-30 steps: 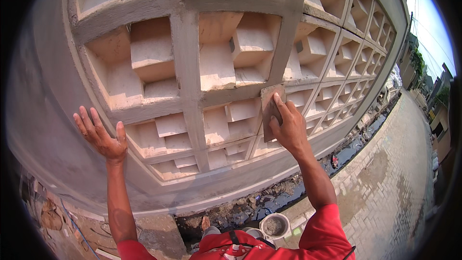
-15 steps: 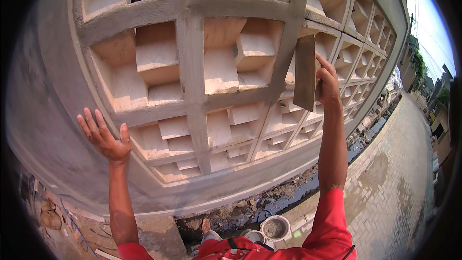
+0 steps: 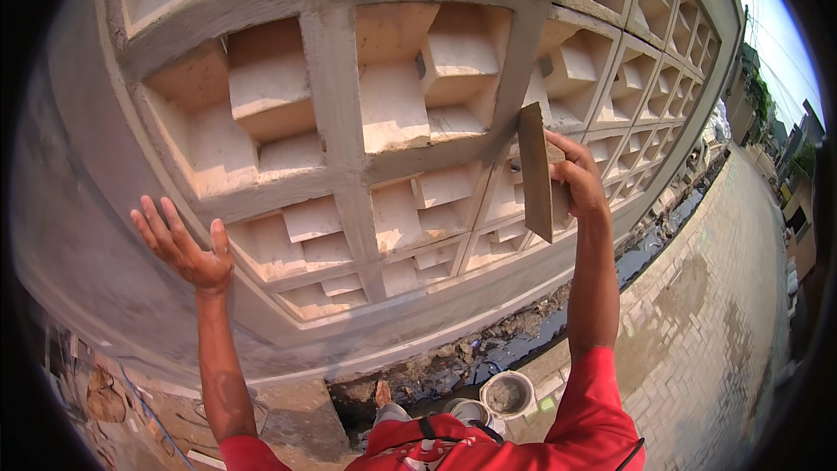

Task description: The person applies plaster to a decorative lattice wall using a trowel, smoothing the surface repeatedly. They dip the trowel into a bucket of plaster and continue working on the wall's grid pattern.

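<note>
My right hand [image 3: 580,174] is closed round the handle of a flat rectangular plastering float [image 3: 536,176]. Its thin grey-brown plate stands nearly upright at the breeze-block wall [image 3: 343,122], by a smeared grey joint [image 3: 506,118]. Whether the plate touches the wall, I cannot tell. Deep square openings with pale stepped blocks [image 3: 466,52] fill the wall, and grey mortar coats the ribs between them. Lower left, my left hand [image 3: 193,249] lies open with fingers spread on the smooth plastered border, holding nothing.
Below the wall runs a drain with dark water [image 3: 558,327] and rubble. A bucket [image 3: 514,416] of grey mix stands near my body, another container [image 3: 471,410] beside it. Paved road [image 3: 697,331] stretches along the right. Stones and a blue line [image 3: 153,419] lie lower left.
My right hand has moved the float down and slightly left along the wall. My left hand stays spread in about the same place. The view has shifted slightly.
</note>
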`<action>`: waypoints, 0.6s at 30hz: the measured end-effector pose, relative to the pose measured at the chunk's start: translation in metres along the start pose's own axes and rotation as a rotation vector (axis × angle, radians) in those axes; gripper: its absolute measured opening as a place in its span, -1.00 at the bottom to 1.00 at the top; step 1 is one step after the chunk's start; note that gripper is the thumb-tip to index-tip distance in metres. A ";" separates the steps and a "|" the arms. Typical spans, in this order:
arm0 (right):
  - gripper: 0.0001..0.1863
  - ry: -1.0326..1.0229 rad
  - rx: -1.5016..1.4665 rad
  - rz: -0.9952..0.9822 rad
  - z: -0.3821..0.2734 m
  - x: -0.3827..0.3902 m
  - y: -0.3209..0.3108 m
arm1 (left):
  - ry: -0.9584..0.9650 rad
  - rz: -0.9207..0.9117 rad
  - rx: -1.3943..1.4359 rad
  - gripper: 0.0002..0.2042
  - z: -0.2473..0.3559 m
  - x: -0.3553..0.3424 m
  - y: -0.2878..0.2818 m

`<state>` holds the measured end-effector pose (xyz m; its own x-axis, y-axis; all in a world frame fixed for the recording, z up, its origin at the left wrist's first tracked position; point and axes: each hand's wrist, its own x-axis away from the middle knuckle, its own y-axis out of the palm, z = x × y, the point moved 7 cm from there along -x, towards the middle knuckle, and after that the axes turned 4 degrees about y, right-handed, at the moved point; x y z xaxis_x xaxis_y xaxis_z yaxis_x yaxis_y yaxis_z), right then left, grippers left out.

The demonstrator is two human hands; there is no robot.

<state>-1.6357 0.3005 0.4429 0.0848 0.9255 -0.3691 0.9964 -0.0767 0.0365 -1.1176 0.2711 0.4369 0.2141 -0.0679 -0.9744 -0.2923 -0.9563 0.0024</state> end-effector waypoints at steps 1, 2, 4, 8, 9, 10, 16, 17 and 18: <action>-0.28 -0.006 0.030 0.010 -0.001 0.009 0.001 | 0.003 0.002 -0.004 -0.32 -0.001 0.000 0.000; -0.28 -0.011 0.059 0.020 -0.001 0.018 0.002 | 0.004 0.001 -0.003 -0.32 -0.001 0.000 0.000; -0.28 -0.141 0.191 0.149 -0.010 0.033 0.011 | 0.004 0.001 -0.001 -0.32 0.000 0.001 0.000; -0.33 -0.447 0.751 0.355 -0.034 0.035 0.053 | 0.013 -0.004 -0.006 -0.32 -0.002 0.001 -0.001; -0.34 -0.443 0.853 0.385 -0.040 0.031 0.063 | 0.008 -0.005 -0.007 -0.32 -0.002 0.001 -0.001; -0.36 -0.439 0.954 0.413 -0.043 0.027 0.072 | 0.003 -0.006 -0.009 -0.32 -0.002 0.001 -0.001; -0.30 -0.429 1.156 0.504 0.034 0.037 0.086 | 0.003 -0.011 0.005 -0.31 0.001 0.001 0.001; -0.31 -0.387 1.156 0.468 0.047 0.045 0.085 | -0.006 -0.014 0.005 -0.31 0.002 0.004 0.001; -0.32 -0.344 1.149 0.435 0.056 0.052 0.085 | -0.009 -0.017 0.006 -0.31 0.002 0.005 0.001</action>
<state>-1.5463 0.3212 0.3745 0.2300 0.6131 -0.7558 0.3030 -0.7831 -0.5431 -1.1192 0.2703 0.4318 0.2112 -0.0489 -0.9762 -0.2943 -0.9556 -0.0158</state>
